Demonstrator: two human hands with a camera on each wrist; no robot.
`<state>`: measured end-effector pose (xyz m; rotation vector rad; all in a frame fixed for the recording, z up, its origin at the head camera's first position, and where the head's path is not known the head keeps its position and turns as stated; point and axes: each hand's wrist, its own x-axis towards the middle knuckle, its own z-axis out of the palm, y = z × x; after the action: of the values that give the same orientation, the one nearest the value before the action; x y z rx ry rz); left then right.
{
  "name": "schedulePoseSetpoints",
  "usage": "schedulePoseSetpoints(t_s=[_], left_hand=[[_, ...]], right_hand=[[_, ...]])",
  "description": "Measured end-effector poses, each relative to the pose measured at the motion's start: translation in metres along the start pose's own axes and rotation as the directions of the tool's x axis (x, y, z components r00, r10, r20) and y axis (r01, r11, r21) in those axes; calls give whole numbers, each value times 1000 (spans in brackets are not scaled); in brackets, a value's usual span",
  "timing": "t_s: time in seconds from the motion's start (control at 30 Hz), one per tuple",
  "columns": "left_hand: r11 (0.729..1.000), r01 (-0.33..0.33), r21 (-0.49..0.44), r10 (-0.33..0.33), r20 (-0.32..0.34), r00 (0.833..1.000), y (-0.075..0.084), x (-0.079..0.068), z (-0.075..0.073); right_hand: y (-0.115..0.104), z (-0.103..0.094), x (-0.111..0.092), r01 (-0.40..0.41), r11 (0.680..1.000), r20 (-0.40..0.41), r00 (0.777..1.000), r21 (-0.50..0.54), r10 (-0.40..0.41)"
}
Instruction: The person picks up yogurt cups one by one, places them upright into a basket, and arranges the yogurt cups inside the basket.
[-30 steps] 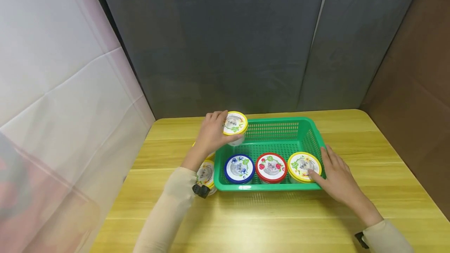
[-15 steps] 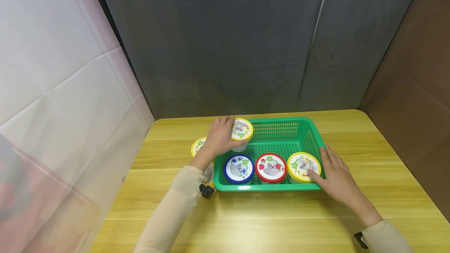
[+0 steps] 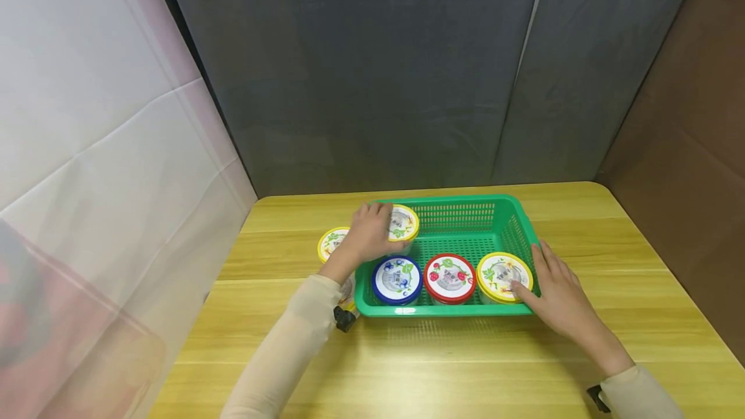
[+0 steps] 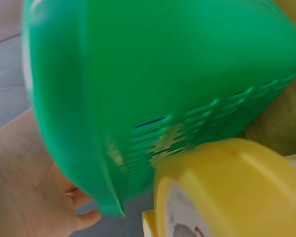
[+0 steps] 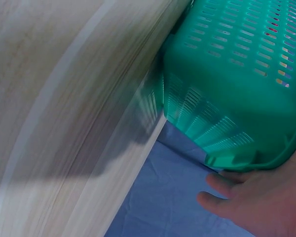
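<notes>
In the head view, my left hand (image 3: 370, 236) grips a yellow-lidded cup (image 3: 404, 222) at the back left of the green basket (image 3: 454, 310). Whether that cup touches the basket floor cannot be seen. Along the basket's front stand cups with a blue lid (image 3: 398, 280), a red lid (image 3: 449, 279) and a yellow lid (image 3: 499, 275). At the right end, my right hand (image 3: 561, 296) holds the basket's side, fingers outside the wall and thumb over the rim by the front yellow lid. The right wrist view shows its fingers (image 5: 219, 202) under the basket's rim.
Outside the basket's left end stands a yellow-lidded cup (image 3: 332, 244), with another (image 3: 349, 290) partly hidden by my left wrist. One yellow lid (image 4: 232, 182) looms close in the left wrist view. A wooden table (image 3: 442, 367) bears everything, with a grey partition (image 3: 372, 83) behind.
My left hand has carried its yellow-lidded cup rightward and lower, into the basket's back left area. The right hand and the basket stay put.
</notes>
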<state>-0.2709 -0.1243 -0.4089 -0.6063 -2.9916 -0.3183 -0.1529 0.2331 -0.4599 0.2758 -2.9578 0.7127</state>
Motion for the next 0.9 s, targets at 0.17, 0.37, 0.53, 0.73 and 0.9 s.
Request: schedulePoseSetpoints(t_s=[0.17,0.37,0.53,0.73,0.9], left_hand=[[1000,-1,15,1,25,1000,1,1,2],[1000,1,9,-1,40,999,2,-1,6],[1000,16,-12,-16,24,1000,2,-1,12],[999,51,-9,-51,40,998,2,-1,17],[998,63,-1,-63,56,996,3,0,18]], right_hand=[[1,0,0,-2,1000,3,1000,-1,2],[1,1,1,-1,1000,2,1000,-3,1],[1,1,0,1,1000,-1,1000,-2,-1],[1,1,0,1,1000,-1,1000,3,-1],[2,1,0,1,1000,1,1000,7,-1]])
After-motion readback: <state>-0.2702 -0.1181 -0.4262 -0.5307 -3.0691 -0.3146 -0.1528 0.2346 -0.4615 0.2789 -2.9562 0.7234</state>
